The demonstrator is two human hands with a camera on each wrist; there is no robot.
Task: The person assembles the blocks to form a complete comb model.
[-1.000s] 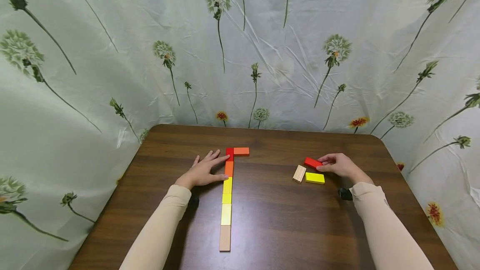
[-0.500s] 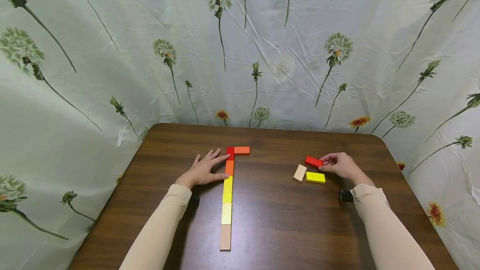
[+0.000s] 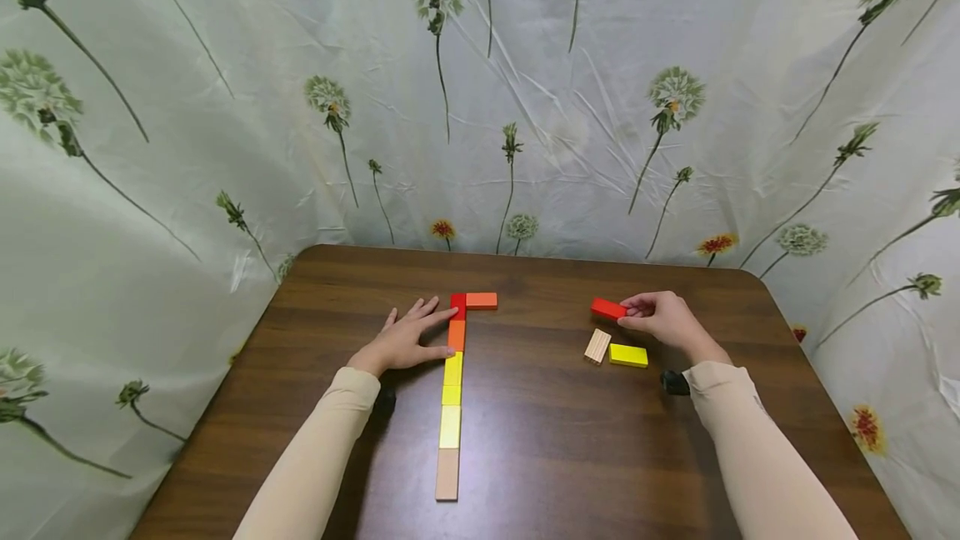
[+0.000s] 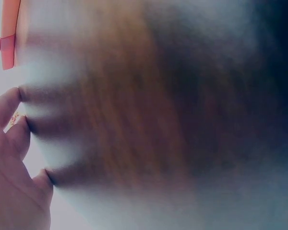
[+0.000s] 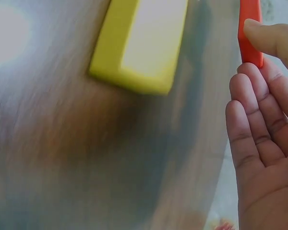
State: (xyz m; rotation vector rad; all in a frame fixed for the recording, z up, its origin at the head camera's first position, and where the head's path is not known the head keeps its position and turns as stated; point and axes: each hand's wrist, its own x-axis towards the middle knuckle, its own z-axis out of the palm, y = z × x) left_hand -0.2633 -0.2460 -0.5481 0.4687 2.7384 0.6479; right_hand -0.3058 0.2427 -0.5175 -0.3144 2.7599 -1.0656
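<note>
On the table's left half runs a column of flat blocks: a red block (image 3: 458, 303) at the far end, an orange block (image 3: 457, 336) below it, then yellow blocks (image 3: 452, 382), a pale yellow block (image 3: 450, 427) and a tan block (image 3: 447, 474). An orange-red block (image 3: 482, 301) lies crosswise, touching the red one. My left hand (image 3: 405, 344) rests beside the column, fingers spread, forefinger and thumb touching its left side. My right hand (image 3: 667, 322) pinches one end of another red block (image 3: 608, 308) between thumb and fingers; the right wrist view shows this red block (image 5: 250, 36) too.
Just in front of the pinched block lie a natural wood block (image 3: 597, 346) with a grooved face and a yellow block (image 3: 628, 355). The dark wooden table (image 3: 540, 457) ends at a hanging curtain (image 3: 555, 107) printed with dandelions.
My right hand has moved left and slightly away from me with the red block, now lifted or slid clear of the yellow one. The left hand stays in place on the column.
</note>
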